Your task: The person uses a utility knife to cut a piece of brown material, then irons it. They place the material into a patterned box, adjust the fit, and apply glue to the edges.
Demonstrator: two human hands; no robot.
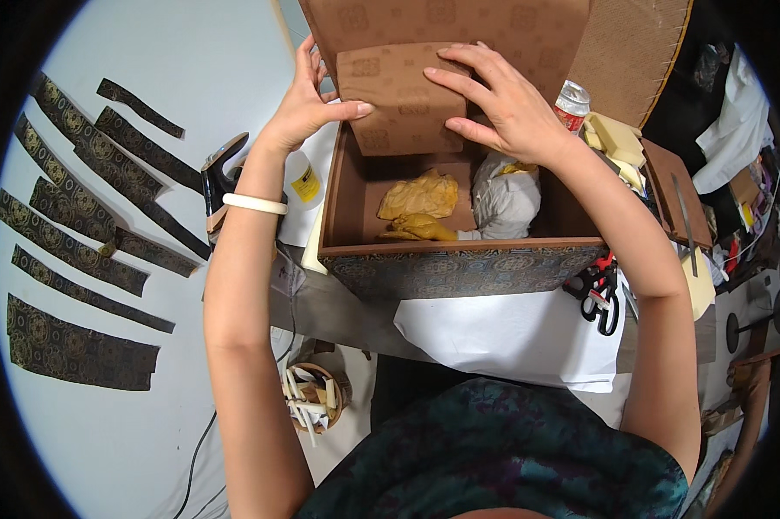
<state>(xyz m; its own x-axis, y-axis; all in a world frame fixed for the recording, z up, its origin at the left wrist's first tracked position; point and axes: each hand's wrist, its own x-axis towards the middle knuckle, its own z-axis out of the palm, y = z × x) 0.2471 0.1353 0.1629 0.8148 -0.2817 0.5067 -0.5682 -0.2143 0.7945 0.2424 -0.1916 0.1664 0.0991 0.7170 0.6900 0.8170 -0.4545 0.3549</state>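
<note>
Nearest the camera, at the bottom centre of the frame, sits the person's dark teal patterned garment [494, 458], and both forearms rise from it toward the work. At upper centre both hands press a brown fabric-covered rectangular panel [398, 99] held at the mouth of an open brown-lined box with a blue-grey brocade outer wall [459, 270]. The left hand [308, 99] braces the panel's left edge, thumb laid across its face, fingers extended rather than closed; the right hand [502, 99] lies flat with fingers spread over its upper right part, so neither hand is clamped round it. The panel looks stiff and light, like cloth-wrapped board, not fragile but with fabric that could scuff or crease; its two side edges seem the best place to hold it. Inside the box lie two bundles: one crumpled yellow cloth wad [420, 203] and one white cloth-wrapped object [507, 201]. One white bangle [255, 203] circles the left wrist. Below the box hangs a white sheet of paper [515, 333], with red-and-black handled scissors [599, 290] just at the box's right corner. At the left of the frame roughly ten dark patterned brocade strips [70, 251] lie spread on a pale surface, and one round basket of white sticks [314, 395] stands at lower centre-left.
</note>
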